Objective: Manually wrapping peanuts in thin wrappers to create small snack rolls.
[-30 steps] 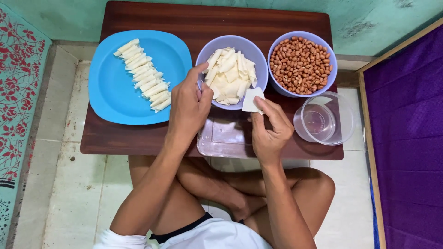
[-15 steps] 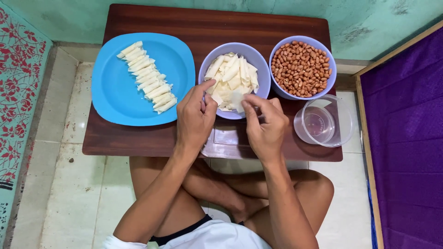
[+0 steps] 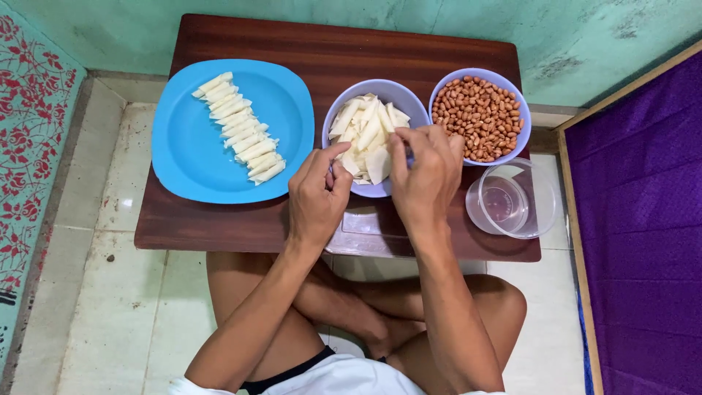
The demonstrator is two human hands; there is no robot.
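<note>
A lavender bowl (image 3: 395, 89) of flat white strips (image 3: 364, 121) stands at the middle of a small dark wooden table (image 3: 329, 47). My right hand (image 3: 428, 179) reaches into the bowl from the near side, its thumb and fingers closed on one white strip. Against the bowl's near-left rim, my left hand (image 3: 316, 197) has thumb and forefinger pinched together. Whether it holds anything is hidden. A row of rolled white pieces (image 3: 238, 139) lies on a blue plate (image 3: 194, 172) to the left.
A second lavender bowl (image 3: 512, 88) full of peanuts sits right of the first. A clear plastic cup (image 3: 510, 203) stands near the table's right front corner. A clear flat tray (image 3: 365, 228) lies under my wrists. My crossed legs are below; a purple cloth is at right.
Both hands moved up from the clear tray to the bowl of white strips. The white square that my right hand held a second ago is no longer seen.
</note>
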